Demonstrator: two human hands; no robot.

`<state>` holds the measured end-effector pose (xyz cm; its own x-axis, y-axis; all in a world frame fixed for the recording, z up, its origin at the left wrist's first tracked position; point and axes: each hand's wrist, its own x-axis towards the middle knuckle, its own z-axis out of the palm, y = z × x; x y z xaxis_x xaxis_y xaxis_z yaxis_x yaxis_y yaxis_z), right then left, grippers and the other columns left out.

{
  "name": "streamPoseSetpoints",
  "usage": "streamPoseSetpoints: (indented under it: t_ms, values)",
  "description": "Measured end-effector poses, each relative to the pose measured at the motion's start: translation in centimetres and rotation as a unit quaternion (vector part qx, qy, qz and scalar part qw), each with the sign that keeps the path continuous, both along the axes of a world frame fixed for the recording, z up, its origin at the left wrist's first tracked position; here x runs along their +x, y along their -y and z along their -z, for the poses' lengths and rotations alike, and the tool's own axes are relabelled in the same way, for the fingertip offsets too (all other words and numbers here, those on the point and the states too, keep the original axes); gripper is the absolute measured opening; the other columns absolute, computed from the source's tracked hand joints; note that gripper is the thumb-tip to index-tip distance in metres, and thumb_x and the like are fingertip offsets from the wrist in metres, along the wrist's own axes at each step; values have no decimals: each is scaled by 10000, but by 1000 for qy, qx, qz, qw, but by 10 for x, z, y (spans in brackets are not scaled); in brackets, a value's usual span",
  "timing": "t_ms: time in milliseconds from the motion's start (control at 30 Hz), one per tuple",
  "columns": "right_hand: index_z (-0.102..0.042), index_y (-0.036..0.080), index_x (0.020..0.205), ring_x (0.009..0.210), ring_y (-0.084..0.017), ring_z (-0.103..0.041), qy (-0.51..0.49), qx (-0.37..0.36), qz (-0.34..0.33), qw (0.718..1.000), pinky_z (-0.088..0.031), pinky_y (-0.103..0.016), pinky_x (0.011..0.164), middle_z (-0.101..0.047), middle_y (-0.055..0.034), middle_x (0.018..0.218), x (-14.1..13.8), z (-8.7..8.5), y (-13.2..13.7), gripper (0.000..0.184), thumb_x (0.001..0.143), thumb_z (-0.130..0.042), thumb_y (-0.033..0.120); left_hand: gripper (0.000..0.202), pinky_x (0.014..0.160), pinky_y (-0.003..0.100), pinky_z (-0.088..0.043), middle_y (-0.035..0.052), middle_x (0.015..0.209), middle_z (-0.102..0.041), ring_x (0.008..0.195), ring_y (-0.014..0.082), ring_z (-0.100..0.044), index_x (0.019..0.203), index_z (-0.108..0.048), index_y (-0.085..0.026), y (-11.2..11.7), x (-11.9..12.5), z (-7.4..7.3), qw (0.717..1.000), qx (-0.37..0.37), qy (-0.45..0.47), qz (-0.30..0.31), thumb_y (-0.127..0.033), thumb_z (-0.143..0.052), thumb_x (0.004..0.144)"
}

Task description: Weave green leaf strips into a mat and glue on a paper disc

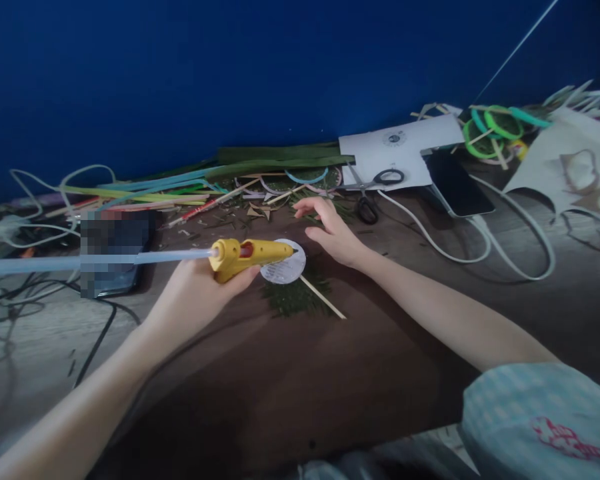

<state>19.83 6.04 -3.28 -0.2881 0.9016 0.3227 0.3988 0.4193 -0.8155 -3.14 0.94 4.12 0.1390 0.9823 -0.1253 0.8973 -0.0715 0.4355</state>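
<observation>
My left hand [200, 287] is wrapped round a yellow hot glue gun [253, 257], its dark nozzle pointing right over a round white printed disc [286, 267]. A long translucent glue stick [175, 256] runs out of the gun's rear to the left. Beneath the disc lies a tuft of green needle-like leaves [296, 299], and a thin wooden stick [325, 299] extends from the disc toward the lower right. Just right of the disc hovers my right hand [330, 230], fingers curved and apart, holding nothing. The gun's handle is mostly hidden by my left hand.
Black-handled scissors [367, 208] lie behind my right hand, beside a white sheet [400, 150]. A phone [460, 183] with a white cable is at right; another dark phone [123, 253] lies at left among wires. Coloured strips [165, 187] and green hoops [503, 123] line the back.
</observation>
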Motion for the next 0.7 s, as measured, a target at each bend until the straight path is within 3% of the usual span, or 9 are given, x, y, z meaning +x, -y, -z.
streamPoseSetpoints:
  t_ms: [133,467,700]
  values:
    - [-445,213,1071,1038,-239,-459,-1,7,1,1000,-327,-472,933,-564,-74,1036,0,1,-1,399,681,-406,140,362,551,261,-388,-9,595,-624,556,166,-560,660,-641,-184,-4,8,2,1000,0,-8,25,-526,-531,699]
    - [-445,201,1070,1037,-237,-459,2,7,0,1000,-333,-464,937,-571,-78,1041,0,0,-1,402,672,-405,159,325,564,250,-380,-11,583,-612,562,159,-554,657,-628,-178,-14,10,3,997,58,-2,53,-482,-528,715]
    - [-450,200,1073,1048,-232,-457,4,8,-1,1000,-336,-457,940,-566,-75,1044,1,0,-1,405,675,-403,137,356,528,259,-353,15,589,-614,568,173,-559,660,-641,-178,-17,4,4,998,49,-26,23,-511,-521,706]
